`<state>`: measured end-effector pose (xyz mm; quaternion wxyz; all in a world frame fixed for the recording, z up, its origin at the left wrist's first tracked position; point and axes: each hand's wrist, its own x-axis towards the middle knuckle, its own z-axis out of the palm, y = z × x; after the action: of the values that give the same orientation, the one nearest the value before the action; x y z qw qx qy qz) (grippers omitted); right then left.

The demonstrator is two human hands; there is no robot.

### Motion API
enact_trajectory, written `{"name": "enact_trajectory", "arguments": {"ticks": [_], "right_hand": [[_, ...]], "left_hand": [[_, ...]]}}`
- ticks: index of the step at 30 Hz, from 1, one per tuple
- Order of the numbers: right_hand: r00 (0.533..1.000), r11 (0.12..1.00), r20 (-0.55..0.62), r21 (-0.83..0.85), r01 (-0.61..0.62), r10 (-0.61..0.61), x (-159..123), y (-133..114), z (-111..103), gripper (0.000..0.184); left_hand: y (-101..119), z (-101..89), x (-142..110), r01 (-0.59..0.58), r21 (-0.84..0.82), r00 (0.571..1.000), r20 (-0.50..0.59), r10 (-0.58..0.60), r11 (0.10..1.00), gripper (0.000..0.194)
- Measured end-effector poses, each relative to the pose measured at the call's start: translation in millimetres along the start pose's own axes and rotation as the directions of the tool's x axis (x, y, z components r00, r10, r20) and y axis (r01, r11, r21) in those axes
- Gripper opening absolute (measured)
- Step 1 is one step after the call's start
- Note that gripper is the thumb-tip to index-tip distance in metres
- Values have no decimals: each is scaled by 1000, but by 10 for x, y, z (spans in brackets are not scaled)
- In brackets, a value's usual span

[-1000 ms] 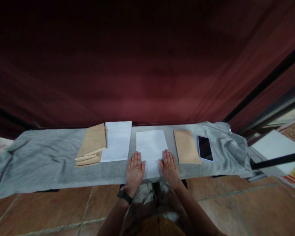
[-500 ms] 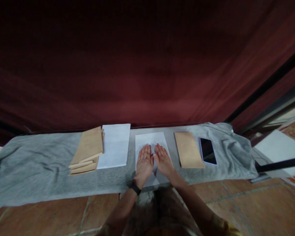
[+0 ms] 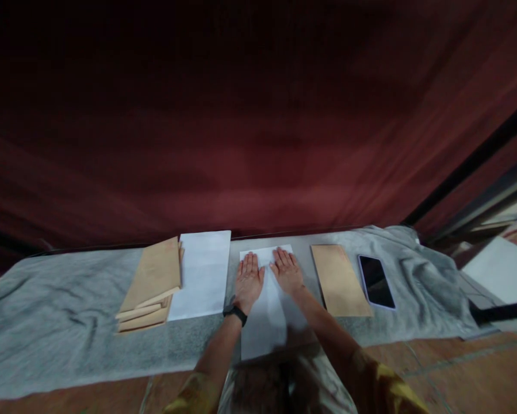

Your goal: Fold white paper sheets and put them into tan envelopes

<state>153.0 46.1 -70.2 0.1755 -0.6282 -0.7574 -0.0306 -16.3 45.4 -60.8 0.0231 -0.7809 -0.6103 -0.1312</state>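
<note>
A white sheet of paper (image 3: pixel 264 322) lies in front of me on a grey cloth. My left hand (image 3: pixel 248 283) rests flat on its upper left part, fingers stretched out and pointing away from me. Flat on the upper right part is my right hand (image 3: pixel 287 272), its fingers also extended. A gap with bare paper shows between the two hands. Neither hand grips anything. The hands and forearms cover parts of the sheet's side edges.
On the left, a stack of brown envelopes (image 3: pixel 154 276) partly overlaps more white paper (image 3: pixel 204 276). To the right lie a single brown envelope (image 3: pixel 340 282) and a phone (image 3: pixel 376 282). The grey cloth (image 3: pixel 68 310) covers the long surface, with a dark red wall (image 3: pixel 258 172) behind.
My hands have moved apart and further up the sheet, toward its far edge, still flat. The whole view has shifted slightly, so everything sits lower in it.
</note>
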Motion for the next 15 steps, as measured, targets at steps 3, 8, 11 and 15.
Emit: {"name": "enact_trajectory", "arguments": {"ticks": [3, 8, 11, 15], "right_hand": [[997, 997, -2, -16, -73, 73, 36, 67, 13, 58], [982, 982, -17, -35, -188, 187, 45, 129, 22, 63], [963, 963, -40, -28, -266, 265, 55, 142, 12, 62], [936, 948, -157, 12, -317, 315, -62, 116, -40, 60]], "left_hand": [[-80, 13, 44, 41, -4, 999, -17, -41, 999, 61], [-120, 24, 52, 112, 9, 993, -40, -112, 994, 61], [-99, 29, 36, 149, -2, 987, -60, -149, 989, 60], [-97, 45, 31, 133, -18, 985, -106, -134, 991, 59]]}}
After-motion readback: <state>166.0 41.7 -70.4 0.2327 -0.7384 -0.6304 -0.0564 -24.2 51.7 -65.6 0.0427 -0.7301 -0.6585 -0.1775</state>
